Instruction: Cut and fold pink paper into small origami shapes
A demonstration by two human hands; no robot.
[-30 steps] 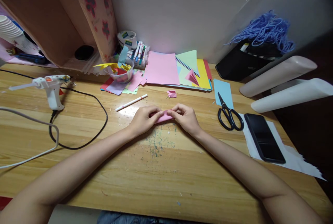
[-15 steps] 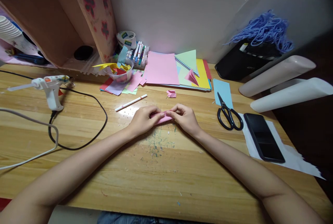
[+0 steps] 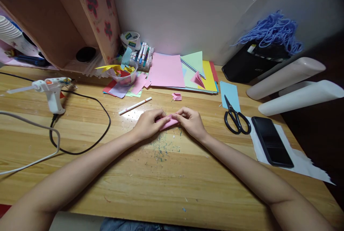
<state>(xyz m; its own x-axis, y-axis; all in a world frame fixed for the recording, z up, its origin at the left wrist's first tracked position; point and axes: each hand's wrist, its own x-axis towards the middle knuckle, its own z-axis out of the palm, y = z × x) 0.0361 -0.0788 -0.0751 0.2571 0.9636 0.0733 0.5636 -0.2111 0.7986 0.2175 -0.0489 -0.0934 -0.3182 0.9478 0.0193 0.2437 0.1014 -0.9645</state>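
Observation:
A folded piece of pink paper (image 3: 168, 122) lies between my two hands, low over the middle of the wooden table. My left hand (image 3: 150, 122) pinches its left end, thumb on top and fingers curled behind. At the other end my right hand (image 3: 191, 120) grips it the same way, the two thumb tips close together. My fingers hide the paper's ends. Just beyond my hands is a small folded pink paper piece (image 3: 176, 97). A white marker (image 3: 135, 106) lies behind my left hand.
Black scissors (image 3: 235, 118) rest partly on blue paper (image 3: 230, 93), beside a phone (image 3: 272, 141). A glue gun (image 3: 53, 93) with its looping cable occupies the left. Coloured sheets (image 3: 168, 70), a plastic bowl of paper scraps (image 3: 123, 77) and white tubes (image 3: 298, 98) stand farther back.
Both hands keep their hold in nearly the same place. The pink paper between the thumbs has shifted very slightly.

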